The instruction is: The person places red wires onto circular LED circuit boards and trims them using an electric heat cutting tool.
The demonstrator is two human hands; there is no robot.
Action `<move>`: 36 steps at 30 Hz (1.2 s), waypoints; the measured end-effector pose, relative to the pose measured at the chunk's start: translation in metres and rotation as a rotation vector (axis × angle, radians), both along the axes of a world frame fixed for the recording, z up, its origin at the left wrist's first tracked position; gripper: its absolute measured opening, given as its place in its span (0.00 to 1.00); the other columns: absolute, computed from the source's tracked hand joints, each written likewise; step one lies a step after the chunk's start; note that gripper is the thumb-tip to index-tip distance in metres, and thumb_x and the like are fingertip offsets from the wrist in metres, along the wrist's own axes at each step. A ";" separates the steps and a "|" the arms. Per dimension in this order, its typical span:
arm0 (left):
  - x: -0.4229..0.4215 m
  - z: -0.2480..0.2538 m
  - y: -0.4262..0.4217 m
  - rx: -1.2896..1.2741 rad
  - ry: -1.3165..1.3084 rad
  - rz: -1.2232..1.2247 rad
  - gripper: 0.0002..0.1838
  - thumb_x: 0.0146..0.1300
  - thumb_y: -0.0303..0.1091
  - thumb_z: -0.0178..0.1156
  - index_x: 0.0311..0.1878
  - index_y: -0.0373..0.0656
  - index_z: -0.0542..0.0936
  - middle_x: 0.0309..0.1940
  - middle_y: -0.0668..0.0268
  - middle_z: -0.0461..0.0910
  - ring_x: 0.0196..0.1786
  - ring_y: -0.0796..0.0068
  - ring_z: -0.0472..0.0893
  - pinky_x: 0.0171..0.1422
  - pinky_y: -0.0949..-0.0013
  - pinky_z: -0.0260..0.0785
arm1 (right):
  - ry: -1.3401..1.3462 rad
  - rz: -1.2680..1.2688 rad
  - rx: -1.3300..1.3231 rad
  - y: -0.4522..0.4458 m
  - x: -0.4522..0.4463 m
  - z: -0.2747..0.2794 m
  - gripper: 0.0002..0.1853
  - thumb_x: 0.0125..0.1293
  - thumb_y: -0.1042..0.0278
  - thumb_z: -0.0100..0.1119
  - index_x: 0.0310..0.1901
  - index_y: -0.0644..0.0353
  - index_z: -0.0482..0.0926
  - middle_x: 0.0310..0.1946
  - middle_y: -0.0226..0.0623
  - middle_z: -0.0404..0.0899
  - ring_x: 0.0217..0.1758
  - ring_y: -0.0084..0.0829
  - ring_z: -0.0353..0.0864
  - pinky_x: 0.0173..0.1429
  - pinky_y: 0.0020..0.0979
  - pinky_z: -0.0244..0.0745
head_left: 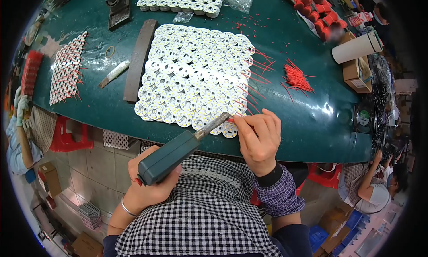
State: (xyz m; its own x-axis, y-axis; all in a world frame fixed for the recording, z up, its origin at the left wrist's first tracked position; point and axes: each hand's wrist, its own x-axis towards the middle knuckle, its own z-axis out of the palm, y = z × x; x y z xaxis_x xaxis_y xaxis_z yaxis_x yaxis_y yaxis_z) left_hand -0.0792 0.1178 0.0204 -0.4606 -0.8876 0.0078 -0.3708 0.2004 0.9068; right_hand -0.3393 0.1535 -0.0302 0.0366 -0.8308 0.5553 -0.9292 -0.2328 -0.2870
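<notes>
My left hand [151,179] is closed around the grip of a dark green soldering gun [171,156]. The gun's metal tip reaches the lower right corner of a sheet of round white LED boards [187,78] on the table. Right at that tip, my right hand [261,138] is closed, its thumb and forefinger pinching a short red wire [231,120] against a board. Other red wires [256,78] stick out from boards along the right edge. The exact contact between tip and wire is too small to make out.
A pile of cut red wires [298,77] lies right of the sheet. A dark bar [140,60] flanks its left edge, beside a wrapped blade [114,73]. More boards [69,69] lie left. Red spools [318,11] and a white cylinder [356,48] stand right. Other people sit at both sides.
</notes>
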 end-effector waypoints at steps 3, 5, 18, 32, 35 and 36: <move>0.003 -0.004 0.002 -0.046 -0.020 -0.006 0.08 0.52 0.20 0.70 0.37 0.34 0.85 0.30 0.61 0.82 0.26 0.70 0.81 0.29 0.72 0.72 | 0.000 -0.001 0.001 0.000 -0.001 0.001 0.15 0.55 0.78 0.68 0.46 0.60 0.86 0.36 0.28 0.81 0.41 0.30 0.80 0.61 0.46 0.74; 0.004 -0.006 0.004 -0.068 -0.002 0.011 0.09 0.51 0.20 0.70 0.38 0.34 0.86 0.30 0.60 0.82 0.26 0.69 0.81 0.29 0.71 0.72 | 0.000 0.002 0.000 0.000 -0.001 0.001 0.15 0.55 0.78 0.68 0.46 0.60 0.86 0.36 0.28 0.81 0.41 0.30 0.80 0.61 0.46 0.74; 0.000 -0.003 0.000 -0.059 0.004 0.003 0.08 0.51 0.19 0.70 0.37 0.33 0.85 0.30 0.60 0.83 0.27 0.70 0.82 0.30 0.71 0.73 | -0.003 -0.002 -0.002 0.001 0.001 -0.002 0.15 0.55 0.79 0.69 0.46 0.60 0.86 0.36 0.29 0.81 0.41 0.31 0.80 0.60 0.46 0.75; 0.009 -0.009 0.005 -0.093 -0.025 -0.011 0.09 0.50 0.21 0.71 0.37 0.34 0.85 0.29 0.59 0.82 0.26 0.68 0.82 0.29 0.69 0.73 | 0.028 0.001 0.021 0.002 0.000 0.001 0.15 0.55 0.78 0.67 0.47 0.60 0.86 0.36 0.29 0.81 0.41 0.31 0.80 0.60 0.46 0.75; 0.013 -0.011 0.010 -0.041 -0.004 0.034 0.10 0.51 0.22 0.71 0.38 0.33 0.86 0.31 0.58 0.83 0.27 0.67 0.83 0.30 0.70 0.74 | 0.025 -0.007 0.026 0.002 0.001 0.002 0.16 0.55 0.78 0.67 0.47 0.60 0.86 0.36 0.29 0.80 0.41 0.31 0.80 0.60 0.46 0.75; 0.013 -0.010 0.010 -0.042 -0.004 0.034 0.10 0.51 0.22 0.71 0.38 0.33 0.86 0.31 0.58 0.83 0.27 0.67 0.83 0.30 0.70 0.74 | 0.014 -0.010 0.025 0.002 0.001 0.002 0.16 0.55 0.78 0.67 0.47 0.59 0.87 0.36 0.29 0.80 0.41 0.31 0.80 0.60 0.46 0.75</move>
